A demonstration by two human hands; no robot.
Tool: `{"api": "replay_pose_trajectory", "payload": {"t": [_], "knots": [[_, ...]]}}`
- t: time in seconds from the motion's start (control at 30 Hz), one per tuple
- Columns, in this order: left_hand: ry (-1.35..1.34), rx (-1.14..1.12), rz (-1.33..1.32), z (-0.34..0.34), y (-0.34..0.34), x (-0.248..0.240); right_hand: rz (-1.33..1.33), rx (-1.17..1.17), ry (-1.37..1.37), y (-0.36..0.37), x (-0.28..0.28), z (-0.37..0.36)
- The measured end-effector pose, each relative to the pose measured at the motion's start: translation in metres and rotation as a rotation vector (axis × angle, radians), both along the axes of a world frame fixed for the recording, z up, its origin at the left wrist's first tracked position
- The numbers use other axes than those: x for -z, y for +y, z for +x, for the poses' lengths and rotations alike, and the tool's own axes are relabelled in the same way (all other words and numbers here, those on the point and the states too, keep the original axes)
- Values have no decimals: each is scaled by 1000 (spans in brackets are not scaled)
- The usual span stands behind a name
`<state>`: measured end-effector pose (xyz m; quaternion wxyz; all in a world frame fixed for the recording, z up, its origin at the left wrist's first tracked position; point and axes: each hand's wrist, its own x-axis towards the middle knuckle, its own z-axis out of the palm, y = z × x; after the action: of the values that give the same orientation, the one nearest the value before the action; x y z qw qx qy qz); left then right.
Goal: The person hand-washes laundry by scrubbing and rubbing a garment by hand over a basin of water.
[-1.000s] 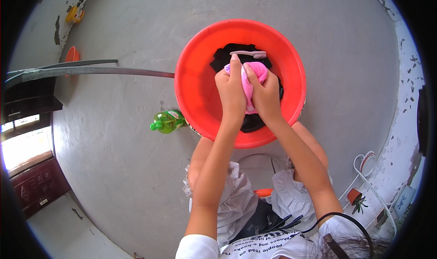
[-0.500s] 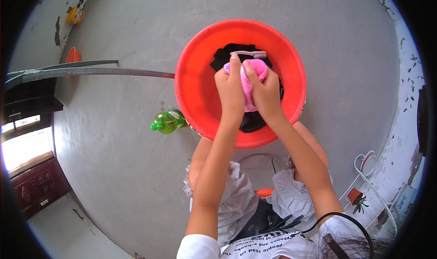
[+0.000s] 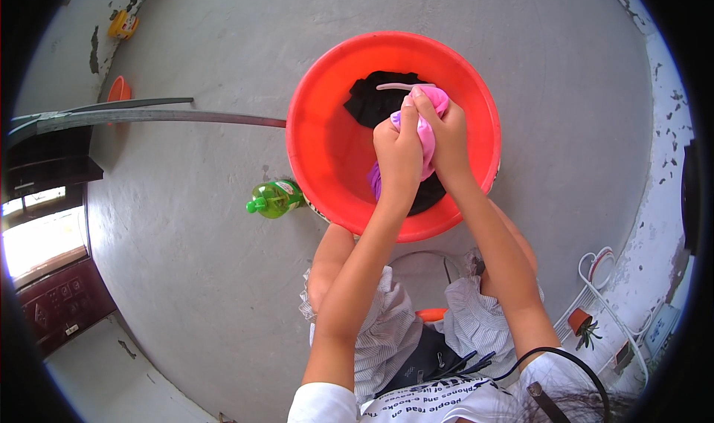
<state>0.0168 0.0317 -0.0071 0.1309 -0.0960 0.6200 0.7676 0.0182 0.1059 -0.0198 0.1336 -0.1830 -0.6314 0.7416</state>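
Observation:
My left hand (image 3: 399,155) and my right hand (image 3: 451,142) are closed side by side around a bunched pink cloth (image 3: 433,96), thumbs on top. Both are held over a round red basin (image 3: 299,137) in front of my knees. Part of the cloth hangs between my palms, and the fingers underneath are hidden. Black cloth (image 3: 370,105) lies in the basin, showing beyond my hands and again below them. Across the far black part rests a slim pale pink handle (image 3: 393,86), its other end hidden behind the pink cloth. A bit of purple fabric (image 3: 375,179) shows beside my left wrist.
A green bottle (image 3: 274,199) lies or leans by the basin's left side. Long grey metal bars (image 3: 171,116) reach in from the left to the basin. At the right, a white wire rack (image 3: 617,315) stands near a potted plant (image 3: 579,320). A small orange tub (image 3: 119,90) sits far left.
Both hands have shifted right together with the pink cloth. The purple fabric now shows hanging by my left wrist, and the thick end of the pale pink handle is now covered.

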Motion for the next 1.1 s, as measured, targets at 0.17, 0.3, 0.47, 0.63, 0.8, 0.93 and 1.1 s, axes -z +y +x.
{"api": "replay_pose_trajectory", "payload": {"t": [0.17,0.3,0.47,0.63,0.8,0.93,1.1], "knots": [[85,-18,-55,-8,-5,-2,58,28,34,-10,-5,2],[88,-74,27,-19,-18,0,153,30,60,-25,-9,11],[90,-72,21,-14,-12,-6,173,-20,33,-18,-14,14],[38,-25,-57,0,-2,-3,-4,-7,32,-5,-6,4],[-1,0,-1,-3,-5,-2,-39,-12,47,-6,-4,1],[23,-27,15,-8,-10,-2,51,16,36,-14,-8,3],[25,-97,58,-20,-20,-6,178,-37,52,-26,-9,14]]}}
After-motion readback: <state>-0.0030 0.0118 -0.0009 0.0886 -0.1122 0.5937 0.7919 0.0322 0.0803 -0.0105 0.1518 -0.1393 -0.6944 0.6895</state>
